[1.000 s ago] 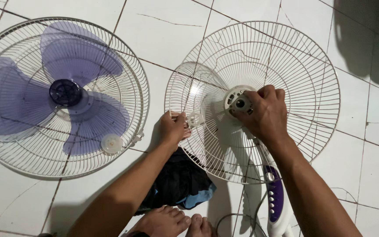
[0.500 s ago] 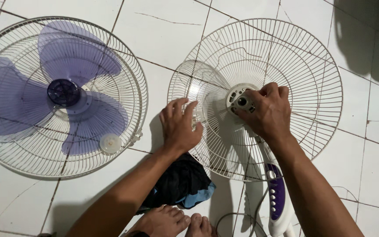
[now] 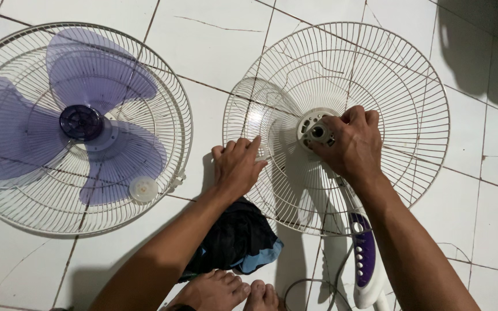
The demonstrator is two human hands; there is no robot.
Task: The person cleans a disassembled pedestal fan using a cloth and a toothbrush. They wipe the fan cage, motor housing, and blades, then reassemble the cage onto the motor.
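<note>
My right hand [image 3: 351,145] covers the lower right of the motor hub [image 3: 314,131], so I cannot tell what my fingers [image 3: 357,117] pinch there. My left hand [image 3: 237,167] hides the wire guard [image 3: 399,86] rim beneath it. The purple-bladed fan [image 3: 82,124] is cut off at the frame's left edge, and the control stem [image 3: 364,265] at the bottom edge.

Bright, even light on the white tiled floor [image 3: 220,40]; dark shadows fall beyond my right hand [image 3: 350,144]; everything looks sharp.
</note>
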